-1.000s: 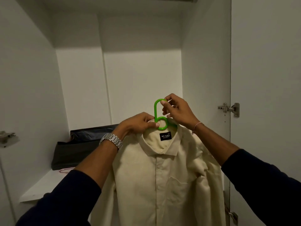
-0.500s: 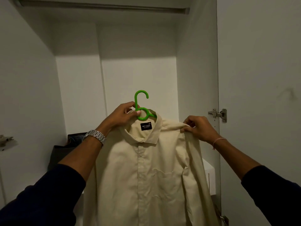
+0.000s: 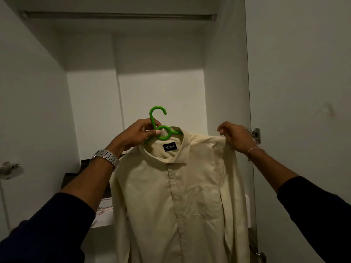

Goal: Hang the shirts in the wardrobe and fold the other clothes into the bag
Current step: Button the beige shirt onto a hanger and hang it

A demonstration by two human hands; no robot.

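A cream button-up shirt (image 3: 176, 196) hangs on a green plastic hanger (image 3: 156, 120) in front of the open wardrobe. My left hand (image 3: 136, 135) grips the hanger's neck just below the hook, beside the collar. My right hand (image 3: 234, 136) pinches the shirt's shoulder at the right end of the hanger. The wardrobe rail (image 3: 117, 16) runs across the top, well above the hook. A dark bag (image 3: 76, 177) sits on the shelf behind my left arm, mostly hidden.
The wardrobe shelf (image 3: 103, 220) lies below at left, with something pink on it. The open door (image 3: 303, 92) stands at right, with a metal hinge (image 3: 256, 134) just behind my right hand. Another hinge (image 3: 9, 168) is on the left wall.
My right hand left the hanger hook and moved out to the shirt's right shoulder. The view tilted up, and the rail came into sight at the top.
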